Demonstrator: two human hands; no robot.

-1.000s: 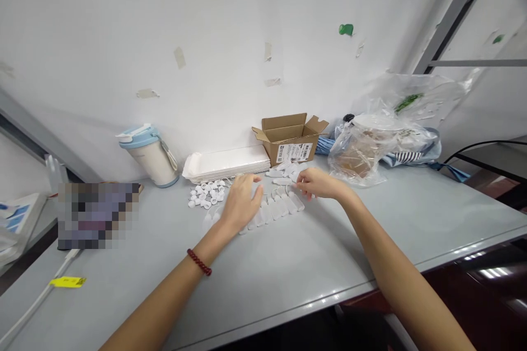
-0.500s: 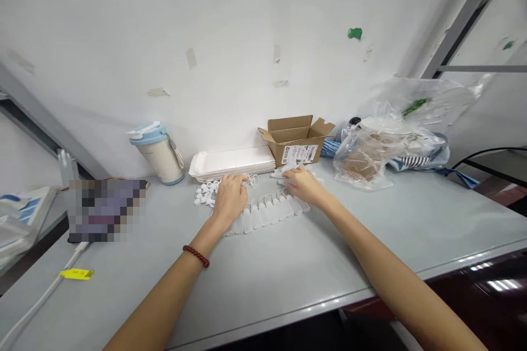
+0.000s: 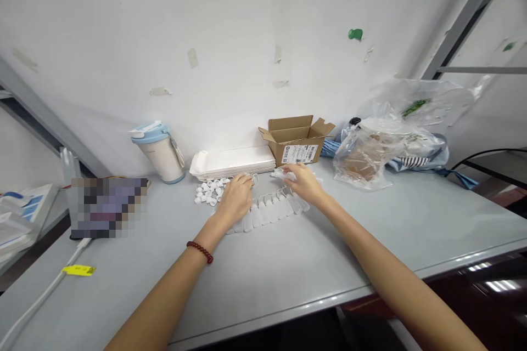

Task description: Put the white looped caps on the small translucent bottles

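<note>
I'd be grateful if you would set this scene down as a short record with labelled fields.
left hand: beside the white caps; grip unclear
right hand: at the loose translucent pieces; grip unclear
row: translucent pieces with thin loops, side by side between the person and the hands
behind hands: stacked white trays, open cardboard box
far left: cream tumbler with blue lid, upright
far right: clear plastic bag
surface: grey table
</note>
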